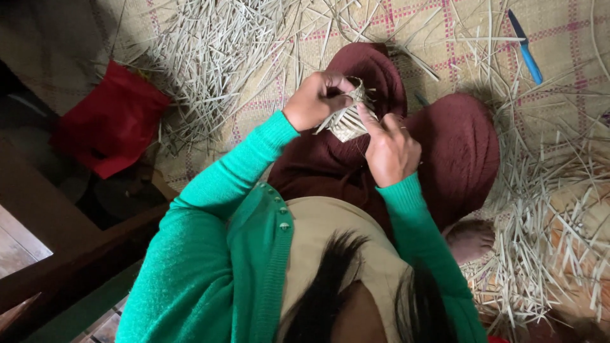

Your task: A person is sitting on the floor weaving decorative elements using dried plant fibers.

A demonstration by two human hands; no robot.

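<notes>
woven strip piece (348,118), long axis tilted upper-right, clamped by left hand (316,100) and right hand (391,149).

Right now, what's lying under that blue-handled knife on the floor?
The knife lies on a checked woven mat, among loose pale strips. Whatever is beneath the mat is hidden.

I wear a bright green knitted cardigan with long sleeves whose ribbed cuffs end at my wrists, just short of my left hand (316,100) and my right hand (392,151). Small round green buttons run down its ribbed front edge. Under it is a plain tan top. Dark maroon cloth covers my legs, one bare foot (470,240) shows, and dark hair hangs in front.
</notes>
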